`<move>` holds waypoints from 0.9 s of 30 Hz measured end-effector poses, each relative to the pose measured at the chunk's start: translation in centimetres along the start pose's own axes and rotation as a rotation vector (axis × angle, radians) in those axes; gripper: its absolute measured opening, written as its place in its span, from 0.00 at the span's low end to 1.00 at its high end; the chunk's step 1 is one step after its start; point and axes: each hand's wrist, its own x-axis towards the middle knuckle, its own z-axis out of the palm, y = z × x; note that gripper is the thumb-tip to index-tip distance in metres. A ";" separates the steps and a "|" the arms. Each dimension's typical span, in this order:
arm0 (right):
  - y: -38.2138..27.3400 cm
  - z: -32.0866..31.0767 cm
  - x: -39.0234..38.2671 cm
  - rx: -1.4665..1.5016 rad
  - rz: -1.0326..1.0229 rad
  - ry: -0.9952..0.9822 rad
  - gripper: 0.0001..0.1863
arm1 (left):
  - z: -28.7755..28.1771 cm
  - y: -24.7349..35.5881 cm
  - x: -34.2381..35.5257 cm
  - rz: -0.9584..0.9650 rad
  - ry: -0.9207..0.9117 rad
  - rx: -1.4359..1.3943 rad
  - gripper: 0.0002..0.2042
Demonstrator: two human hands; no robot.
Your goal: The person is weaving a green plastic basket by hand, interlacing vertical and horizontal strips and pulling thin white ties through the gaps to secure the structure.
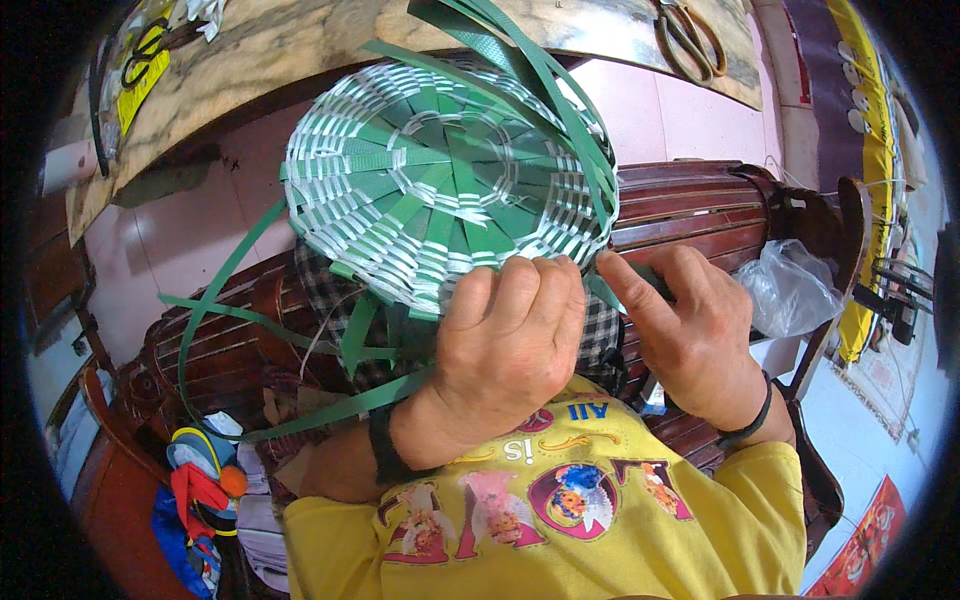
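A round basket (350, 210), woven of green plastic straps and white strips, rests tilted over my lap with its inside facing up. My left hand (515, 325) is closed over its near rim, fingers curled at the edge. At the rim's right side, my right hand (690, 335) has its forefinger against the weave and its other fingers bent. A bit of dark green plastic strap shows between its thumb and fingers. Long loose green straps (520, 60) arch across the far right rim, and another strap (330, 412) loops out at the left, passing by my left wrist.
A marbled table (300, 45) stands beyond the basket, with large scissors (690, 42) on its right part and smaller dark scissors (145, 55) at the left. A dark wooden bench (690, 205) surrounds me. A clear plastic bag (790, 290) lies on its right side.
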 end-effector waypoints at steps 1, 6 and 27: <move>-0.3 -0.3 0.2 -0.021 0.014 -0.027 0.25 | 0.0 0.0 0.1 0.002 0.002 -0.004 0.16; -1.1 -1.1 1.2 -0.064 0.029 -0.112 0.22 | 0.1 0.2 0.3 0.012 -0.013 0.007 0.16; 4.1 -0.6 4.9 0.430 -0.176 -0.302 0.14 | 0.5 -0.7 -0.6 0.000 0.014 -0.064 0.15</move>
